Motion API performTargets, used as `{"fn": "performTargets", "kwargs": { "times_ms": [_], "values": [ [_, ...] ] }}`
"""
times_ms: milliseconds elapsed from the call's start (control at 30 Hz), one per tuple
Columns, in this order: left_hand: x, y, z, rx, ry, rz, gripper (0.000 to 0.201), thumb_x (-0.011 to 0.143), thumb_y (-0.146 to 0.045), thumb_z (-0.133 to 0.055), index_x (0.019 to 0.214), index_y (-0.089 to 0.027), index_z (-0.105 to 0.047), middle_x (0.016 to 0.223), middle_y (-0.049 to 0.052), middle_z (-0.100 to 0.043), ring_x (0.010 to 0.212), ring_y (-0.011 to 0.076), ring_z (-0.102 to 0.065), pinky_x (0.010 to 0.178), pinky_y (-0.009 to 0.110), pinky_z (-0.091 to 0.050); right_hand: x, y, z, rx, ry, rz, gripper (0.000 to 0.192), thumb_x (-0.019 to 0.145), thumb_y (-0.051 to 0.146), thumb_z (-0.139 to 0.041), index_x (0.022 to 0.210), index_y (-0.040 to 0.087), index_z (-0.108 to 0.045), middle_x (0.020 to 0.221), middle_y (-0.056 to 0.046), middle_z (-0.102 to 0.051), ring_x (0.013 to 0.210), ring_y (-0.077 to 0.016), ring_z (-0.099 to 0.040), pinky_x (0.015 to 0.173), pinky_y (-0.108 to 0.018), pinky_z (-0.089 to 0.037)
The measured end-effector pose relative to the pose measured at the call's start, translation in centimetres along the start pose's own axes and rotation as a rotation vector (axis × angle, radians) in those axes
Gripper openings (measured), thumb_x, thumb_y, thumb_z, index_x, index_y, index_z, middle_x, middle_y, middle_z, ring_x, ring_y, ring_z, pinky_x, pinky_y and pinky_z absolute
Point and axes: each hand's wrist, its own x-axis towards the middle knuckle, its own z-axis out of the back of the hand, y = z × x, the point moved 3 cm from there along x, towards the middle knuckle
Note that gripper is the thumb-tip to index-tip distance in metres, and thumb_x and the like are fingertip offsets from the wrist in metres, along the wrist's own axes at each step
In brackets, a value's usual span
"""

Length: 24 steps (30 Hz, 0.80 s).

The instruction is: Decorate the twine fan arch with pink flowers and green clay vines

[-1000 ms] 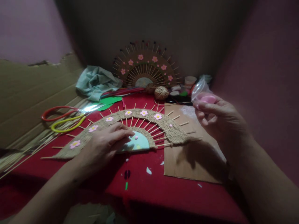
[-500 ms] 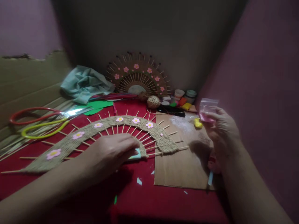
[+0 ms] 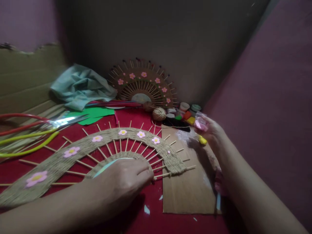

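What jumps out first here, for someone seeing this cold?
The big half-round woven fan with pink flowers and stick spokes, lying flat across the red table; the left hand presses on its inner arc. A finished twin fan stands upright against the back wall. At the right, the right hand has a grip on a small clear bag of pink stuff above the cardboard sheet.

Both forearms are bare with no sleeve in view, and neither the left hand (image 3: pixel 126 178) nor the right hand (image 3: pixel 211 133) shows any ring, watch or glove in the dim light.
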Motion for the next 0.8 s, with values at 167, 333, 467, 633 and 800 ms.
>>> {"fn": "performTargets", "kwargs": {
  "times_ms": [167, 333, 467, 633, 800],
  "values": [
    [-0.6, 0.0, -0.5, -0.050, -0.022, -0.020, 0.022, 0.089, -0.006, -0.040, 0.089, -0.015, -0.059, 0.072, 0.003, -0.058, 0.063, 0.0138, -0.048, 0.055, 0.027, -0.035, 1.5, -0.1, -0.6, 0.004, -0.033, 0.023, 0.015, 0.090, 0.026, -0.056, 0.098, 0.014, -0.060, 0.088, -0.002, -0.064, 0.071, -0.0123, -0.062, 0.064, -0.030, -0.054],
    [-0.7, -0.5, -0.2, -0.070, -0.036, -0.047, 0.024, 0.091, -0.006, -0.037, 0.081, -0.013, -0.057, 0.070, 0.003, -0.055, 0.060, 0.0144, -0.044, 0.052, 0.030, -0.030, 1.8, -0.1, -1.1, -0.040, -0.013, 0.054, 0.016, 0.090, 0.026, -0.057, 0.100, 0.013, -0.060, 0.092, -0.004, -0.064, 0.075, -0.0135, -0.063, 0.067, -0.031, -0.055],
    [-0.9, -0.8, -0.3, -0.080, 0.025, -0.039, 0.022, 0.091, -0.007, -0.040, 0.082, -0.013, -0.058, 0.074, 0.004, -0.056, 0.062, 0.0151, -0.045, 0.052, 0.030, -0.031, 1.8, 0.3, -1.3, -0.070, -0.056, 0.101, 0.013, 0.086, 0.012, -0.055, 0.074, 0.015, -0.056, 0.064, 0.000, -0.060, 0.057, -0.0113, -0.060, 0.058, -0.028, -0.055],
    [-1.2, -1.2, -1.1, -0.083, 0.091, -0.061, 0.018, 0.089, -0.006, -0.044, 0.079, -0.014, -0.057, 0.075, 0.004, -0.057, 0.063, 0.0155, -0.046, 0.053, 0.030, -0.034, 2.4, 0.7, -0.7, -0.257, -0.107, 0.182, 0.005, 0.080, 0.013, -0.063, 0.077, 0.014, -0.060, 0.069, 0.000, -0.064, 0.061, -0.0121, -0.062, 0.057, -0.025, -0.053],
    [-0.9, -1.5, -0.8, -0.162, 0.163, -0.056, 0.012, 0.088, -0.007, -0.047, 0.087, -0.012, -0.059, 0.078, 0.006, -0.059, 0.068, 0.0166, -0.051, 0.057, 0.028, -0.041, 3.3, 0.3, 0.1, -0.653, -0.114, 0.190, 0.032, 0.090, 0.034, -0.056, 0.117, 0.016, -0.056, 0.117, -0.008, -0.059, 0.097, -0.0197, -0.061, 0.081, -0.040, -0.053]
  ]
}}
